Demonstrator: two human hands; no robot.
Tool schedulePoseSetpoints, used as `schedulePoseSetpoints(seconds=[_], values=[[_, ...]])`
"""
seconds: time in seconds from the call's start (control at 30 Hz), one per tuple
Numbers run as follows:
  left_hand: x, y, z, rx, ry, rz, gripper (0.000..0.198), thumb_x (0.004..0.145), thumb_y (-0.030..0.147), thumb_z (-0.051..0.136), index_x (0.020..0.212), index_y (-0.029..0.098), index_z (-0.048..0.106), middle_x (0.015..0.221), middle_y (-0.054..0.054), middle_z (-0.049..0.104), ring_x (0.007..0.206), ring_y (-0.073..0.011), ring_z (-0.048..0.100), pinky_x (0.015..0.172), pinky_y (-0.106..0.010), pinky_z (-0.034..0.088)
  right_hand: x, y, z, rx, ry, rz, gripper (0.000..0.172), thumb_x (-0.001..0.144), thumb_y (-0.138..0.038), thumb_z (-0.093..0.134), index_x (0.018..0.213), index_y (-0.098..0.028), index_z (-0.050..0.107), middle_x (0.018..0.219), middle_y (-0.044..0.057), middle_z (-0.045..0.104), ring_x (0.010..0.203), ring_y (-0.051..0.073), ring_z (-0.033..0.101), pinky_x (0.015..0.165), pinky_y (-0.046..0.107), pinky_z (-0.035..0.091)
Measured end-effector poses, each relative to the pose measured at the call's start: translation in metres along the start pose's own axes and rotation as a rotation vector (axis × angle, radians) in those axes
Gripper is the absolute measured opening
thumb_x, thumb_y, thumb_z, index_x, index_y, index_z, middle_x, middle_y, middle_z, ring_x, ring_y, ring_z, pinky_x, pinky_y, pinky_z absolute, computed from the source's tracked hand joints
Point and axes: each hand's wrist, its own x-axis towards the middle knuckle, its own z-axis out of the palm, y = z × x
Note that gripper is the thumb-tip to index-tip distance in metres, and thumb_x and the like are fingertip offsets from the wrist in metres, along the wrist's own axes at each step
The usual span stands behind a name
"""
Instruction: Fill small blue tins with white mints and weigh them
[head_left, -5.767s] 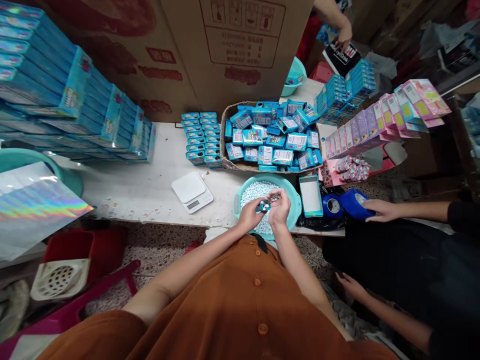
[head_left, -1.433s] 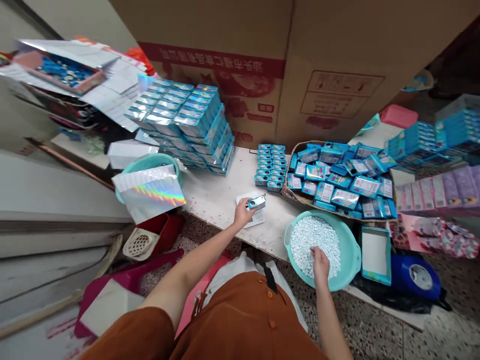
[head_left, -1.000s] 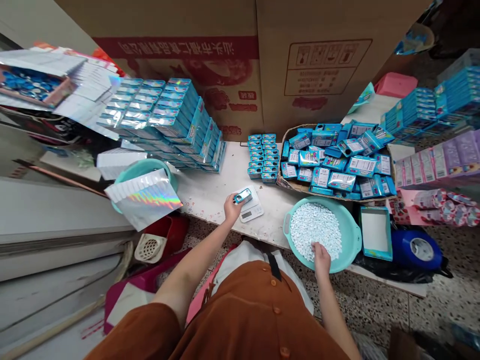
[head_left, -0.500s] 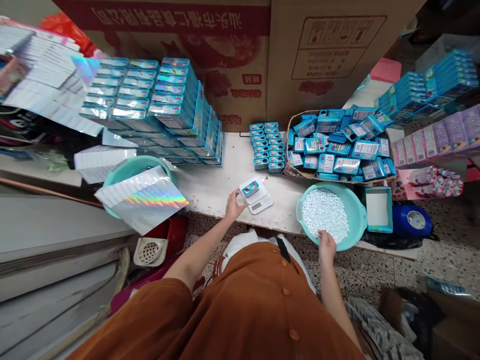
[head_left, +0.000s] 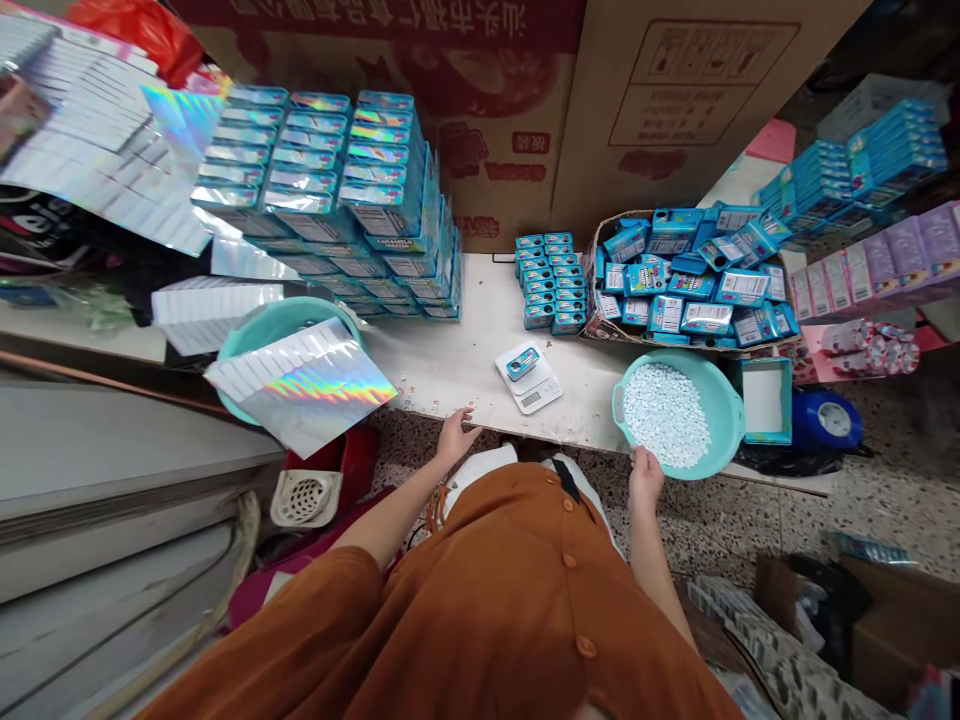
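A small blue tin (head_left: 522, 363) lies on the white kitchen scale (head_left: 529, 379) in the middle of the white table (head_left: 450, 365). My left hand (head_left: 454, 437) hovers open at the table's front edge, left of the scale and apart from it, holding nothing. My right hand (head_left: 645, 470) rests with curled fingers on the near rim of the teal basin (head_left: 726, 425), which is full of small white tablets (head_left: 666, 414). I cannot make out whether those fingers hold any tablets.
A cardboard tray of loose blue tins (head_left: 686, 290) and a neat stack of tins (head_left: 553, 280) sit behind the scale. Tall piles of blue boxes (head_left: 352, 190) stand at left. A second teal basin with holographic sheets (head_left: 300, 380), an open blue box (head_left: 763, 398) and blue tape (head_left: 825, 420) flank the table.
My left hand set the small blue tin on the scale, let go and drew back to the table edge. My right hand slid from the tablets to the basin's near rim.
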Motion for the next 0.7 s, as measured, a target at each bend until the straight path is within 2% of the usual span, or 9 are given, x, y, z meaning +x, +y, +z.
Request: schedulePoseSetpoints(seconds=[0.1, 0.2, 0.33, 0.43, 0.53, 0.6, 0.7], values=[[-0.002, -0.004, 0.0, 0.002, -0.007, -0.014, 0.04, 0.071, 0.026, 0.066, 0.109, 0.018, 0.055, 0.096, -0.007, 0.064, 0.096, -0.0232, 0.06, 0.088, -0.038, 0.046, -0.004, 0.002, 0.0, -0.011, -0.002, -0.008, 0.045, 0.078, -0.051, 0.046, 0.09, -0.013, 0.068, 0.084, 0.008, 0.069, 0.08, 0.019, 0.06, 0.076, 0.03, 0.044], [-0.005, -0.009, 0.0, -0.013, -0.028, -0.035, 0.04, 0.072, 0.029, 0.065, 0.109, 0.019, 0.055, 0.098, -0.007, 0.065, 0.098, -0.0241, 0.06, 0.087, -0.038, 0.047, -0.011, -0.006, 0.001, -0.063, -0.012, -0.034, 0.043, 0.079, -0.049, 0.044, 0.09, -0.014, 0.068, 0.085, 0.008, 0.068, 0.082, 0.021, 0.06, 0.076, 0.031, 0.044], [-0.009, -0.016, 0.0, -0.064, -0.038, -0.069, 0.04, 0.071, 0.034, 0.066, 0.108, 0.02, 0.056, 0.099, -0.007, 0.065, 0.097, -0.0244, 0.061, 0.083, -0.037, 0.049, -0.02, -0.03, 0.015, -0.256, -0.079, -0.298, 0.037, 0.084, -0.044, 0.041, 0.083, -0.017, 0.066, 0.088, 0.009, 0.066, 0.088, 0.022, 0.057, 0.084, 0.034, 0.041], [-0.006, -0.012, 0.003, -0.095, -0.06, -0.067, 0.039, 0.071, 0.033, 0.066, 0.107, 0.02, 0.056, 0.097, -0.007, 0.064, 0.096, -0.023, 0.062, 0.085, -0.037, 0.049, -0.017, -0.045, 0.045, -0.321, -0.223, -0.452, 0.036, 0.086, -0.042, 0.038, 0.082, -0.018, 0.064, 0.088, 0.009, 0.064, 0.088, 0.021, 0.056, 0.084, 0.033, 0.041], [0.006, 0.007, 0.006, -0.092, -0.069, -0.03, 0.045, 0.071, 0.033, 0.067, 0.111, 0.018, 0.053, 0.103, -0.009, 0.062, 0.099, -0.0236, 0.06, 0.087, -0.039, 0.048, -0.001, -0.052, 0.092, -0.339, -0.351, -0.452, 0.034, 0.085, -0.04, 0.039, 0.087, -0.018, 0.064, 0.091, 0.009, 0.064, 0.087, 0.021, 0.057, 0.084, 0.033, 0.042], [0.018, 0.027, 0.006, -0.071, -0.003, 0.036, 0.053, 0.071, 0.035, 0.068, 0.118, 0.018, 0.049, 0.111, -0.011, 0.058, 0.104, -0.0252, 0.057, 0.089, -0.041, 0.047, 0.012, -0.054, 0.125, -0.37, -0.413, -0.426, 0.034, 0.083, -0.039, 0.043, 0.096, -0.016, 0.063, 0.099, 0.011, 0.063, 0.089, 0.021, 0.057, 0.086, 0.034, 0.043], [0.04, 0.061, 0.007, -0.062, 0.139, 0.138, 0.065, 0.071, 0.038, 0.069, 0.127, 0.019, 0.042, 0.12, -0.013, 0.052, 0.114, -0.0269, 0.051, 0.096, -0.043, 0.043, 0.029, -0.056, 0.167, -0.421, -0.454, -0.415, 0.041, 0.081, -0.036, 0.05, 0.114, -0.014, 0.058, 0.115, 0.014, 0.058, 0.104, 0.024, 0.053, 0.094, 0.036, 0.04]])
